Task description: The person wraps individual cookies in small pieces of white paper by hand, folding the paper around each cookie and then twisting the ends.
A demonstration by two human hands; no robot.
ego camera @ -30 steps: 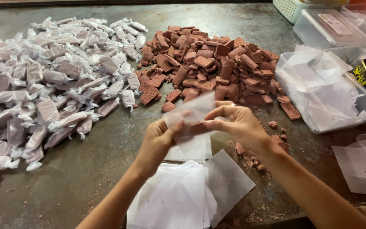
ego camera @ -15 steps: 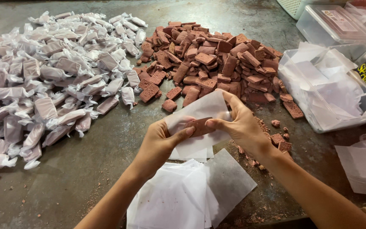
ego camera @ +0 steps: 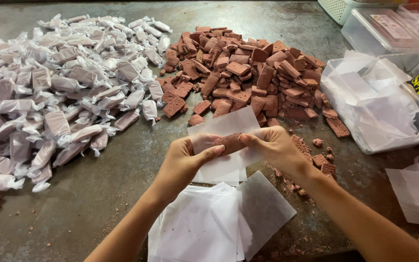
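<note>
My left hand (ego camera: 185, 162) and my right hand (ego camera: 273, 148) hold one brown rectangular candy bar (ego camera: 229, 143) between them, lying on a sheet of white translucent wrapping paper (ego camera: 224, 127) that folds around it. Both hands pinch the bar's ends above the grey table. A stack of loose white paper sheets (ego camera: 209, 225) lies just below my hands. A heap of unwrapped brown bars (ego camera: 248, 73) sits beyond my hands. A large pile of wrapped candies (ego camera: 59, 87) with twisted ends covers the left side.
A clear plastic tub (ego camera: 415, 138) with white paper in it stands at the right, a lidded clear box (ego camera: 389, 31) behind it. More paper sheets (ego camera: 418, 189) lie at the right edge. Brown crumbs (ego camera: 316, 165) are scattered near my right wrist.
The paper sheet has been brought down around the bar, and both hands have lowered slightly with the bar lying lengthwise between the fingertips.
</note>
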